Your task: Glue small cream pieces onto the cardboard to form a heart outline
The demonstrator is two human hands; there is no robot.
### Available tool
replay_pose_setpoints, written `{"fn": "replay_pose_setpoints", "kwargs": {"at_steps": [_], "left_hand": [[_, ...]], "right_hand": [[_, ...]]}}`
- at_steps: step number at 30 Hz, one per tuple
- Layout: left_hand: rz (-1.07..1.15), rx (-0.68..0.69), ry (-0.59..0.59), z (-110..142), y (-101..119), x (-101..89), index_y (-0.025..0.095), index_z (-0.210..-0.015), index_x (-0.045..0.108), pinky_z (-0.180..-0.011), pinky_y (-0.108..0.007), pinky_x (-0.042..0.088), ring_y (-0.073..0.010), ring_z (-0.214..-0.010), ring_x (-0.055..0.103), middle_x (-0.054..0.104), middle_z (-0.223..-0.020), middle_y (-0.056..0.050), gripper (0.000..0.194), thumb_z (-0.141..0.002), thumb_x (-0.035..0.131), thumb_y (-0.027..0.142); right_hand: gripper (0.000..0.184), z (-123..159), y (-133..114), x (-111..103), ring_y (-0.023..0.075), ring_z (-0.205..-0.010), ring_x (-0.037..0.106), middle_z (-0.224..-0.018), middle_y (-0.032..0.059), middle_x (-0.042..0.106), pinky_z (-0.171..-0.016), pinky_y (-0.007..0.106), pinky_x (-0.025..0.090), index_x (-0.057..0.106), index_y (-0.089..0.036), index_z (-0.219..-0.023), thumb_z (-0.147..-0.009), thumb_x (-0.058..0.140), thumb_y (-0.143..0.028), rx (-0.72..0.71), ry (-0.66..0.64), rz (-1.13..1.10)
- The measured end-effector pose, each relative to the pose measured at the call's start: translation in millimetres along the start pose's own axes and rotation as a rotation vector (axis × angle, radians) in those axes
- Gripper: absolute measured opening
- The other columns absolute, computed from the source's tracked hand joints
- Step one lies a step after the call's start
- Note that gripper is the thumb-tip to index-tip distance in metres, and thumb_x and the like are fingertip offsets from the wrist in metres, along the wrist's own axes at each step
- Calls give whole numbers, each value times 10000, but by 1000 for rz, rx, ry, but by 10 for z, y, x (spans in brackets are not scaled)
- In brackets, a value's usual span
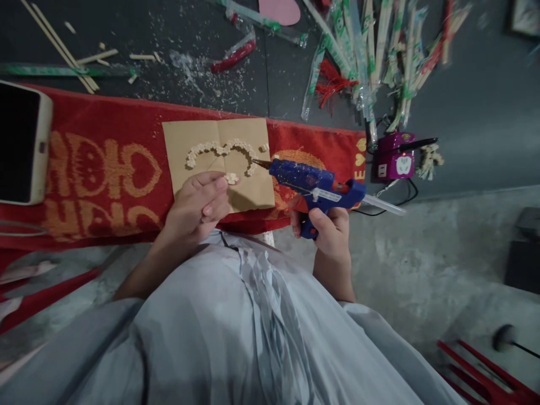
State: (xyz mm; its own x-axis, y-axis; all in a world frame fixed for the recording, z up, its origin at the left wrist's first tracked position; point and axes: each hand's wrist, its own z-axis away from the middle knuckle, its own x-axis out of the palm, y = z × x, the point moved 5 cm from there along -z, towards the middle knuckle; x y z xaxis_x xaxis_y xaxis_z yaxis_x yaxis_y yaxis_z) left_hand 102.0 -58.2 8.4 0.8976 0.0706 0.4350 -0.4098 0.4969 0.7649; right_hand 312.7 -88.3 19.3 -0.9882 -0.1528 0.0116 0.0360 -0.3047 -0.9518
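My right hand point(329, 228) is wrapped around the handle of a blue glue gun point(304, 179), with a clear glue stick point(383, 205) poking out of its back end. The nozzle points left, at the right end of a curved row of small pale wooden pieces point(206, 148). That row forms the top of a heart on a folded brown sheet of card point(253, 194). Between the fingertips of my left hand point(202, 199) is a small cluster of pale wooden pieces point(230, 178), held just above the card's lower part. One loose pale piece point(264, 148) lies near the card's right edge.
Under the card lies a red towel point(101, 169) with orange lettering. A phone point(21, 143) rests at the left. Bundles of wrapped chopsticks point(363, 50), a purple power box point(395, 156) and a red tassel point(331, 84) occupy the right. Wood scraps point(99, 56) litter the dark table.
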Motion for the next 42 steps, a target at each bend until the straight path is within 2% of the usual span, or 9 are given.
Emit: {"fn": "replay_pose_setpoints", "kwargs": {"at_steps": [4, 7, 14, 19, 22, 27, 34, 38, 42], "left_hand": [[-274, 302, 201, 12, 69, -53, 199, -744, 690, -351, -222, 187, -28, -352, 262, 426, -441, 77, 207, -654, 803, 347], [-506, 489, 291, 81, 152, -11, 193, -759, 719, -384, -216, 270, -41, -407, 351, 464, -492, 59, 121, -676, 774, 261], [-772, 725, 284, 169, 224, 63, 180, -863, 759, -437, -195, 368, -47, -428, 400, 473, -497, 63, 135, -759, 706, 246], [-957, 762, 275, 172, 223, 40, 253, -943, 766, -486, -232, 398, -71, -441, 419, 524, -505, 50, 165, -814, 675, 301], [-1051, 805, 281, 191, 240, 44, 233, -947, 762, -508, -228, 403, -71, -450, 444, 552, -513, 46, 170, -819, 676, 304], [-1157, 690, 294, 176, 223, 18, 230, -969, 752, -569, -235, 420, -93, -491, 487, 573, -527, 37, 210, -831, 661, 360], [-1158, 660, 286, 179, 237, 12, 248, -926, 753, -572, -265, 400, -118, -519, 499, 555, -529, 28, 181, -809, 682, 368], [-1154, 746, 238, 178, 259, 54, 238, -920, 756, -551, -265, 388, -107, -484, 492, 506, -482, 43, 165, -823, 670, 341], [-1259, 837, 246, 198, 284, 99, 222, -941, 766, -527, -259, 362, -97, -470, 496, 572, -507, 33, 205, -849, 630, 344]], "right_hand": [[380, 2, -20, 4, 133, -459, 547, -617, 4, 624, -417, 280, 460, 673, -218, -885, -839, 593, -586, -28, -4, -16], [393, 7, -3, -14, 136, -455, 558, -618, 12, 644, -414, 279, 470, 668, -212, -865, -837, 593, -597, -33, 6, 19], [361, 45, 12, -56, 130, -454, 557, -607, 5, 638, -419, 271, 455, 688, -225, -856, -861, 585, -571, -66, -2, 35], [410, 61, 33, -68, 123, -441, 537, -609, 5, 631, -404, 263, 446, 676, -208, -858, -836, 588, -608, -56, -4, 35], [412, 66, 45, -56, 120, -440, 534, -608, 2, 620, -401, 259, 444, 674, -200, -868, -837, 589, -602, -57, -30, 13], [420, 75, 69, -55, 127, -456, 540, -613, 11, 613, -408, 263, 441, 658, -200, -810, -833, 585, -613, -25, -43, 18], [421, 67, 69, -46, 123, -458, 529, -601, 6, 601, -412, 254, 426, 645, -201, -805, -837, 575, -615, -32, -73, 32], [423, 80, 93, -55, 124, -472, 541, -626, 12, 614, -418, 254, 423, 653, -196, -853, -846, 568, -610, -29, -81, 21], [382, 96, 108, -64, 115, -474, 520, -594, 2, 596, -432, 249, 405, 666, -196, -847, -878, 556, -561, -61, -100, 25]]}}
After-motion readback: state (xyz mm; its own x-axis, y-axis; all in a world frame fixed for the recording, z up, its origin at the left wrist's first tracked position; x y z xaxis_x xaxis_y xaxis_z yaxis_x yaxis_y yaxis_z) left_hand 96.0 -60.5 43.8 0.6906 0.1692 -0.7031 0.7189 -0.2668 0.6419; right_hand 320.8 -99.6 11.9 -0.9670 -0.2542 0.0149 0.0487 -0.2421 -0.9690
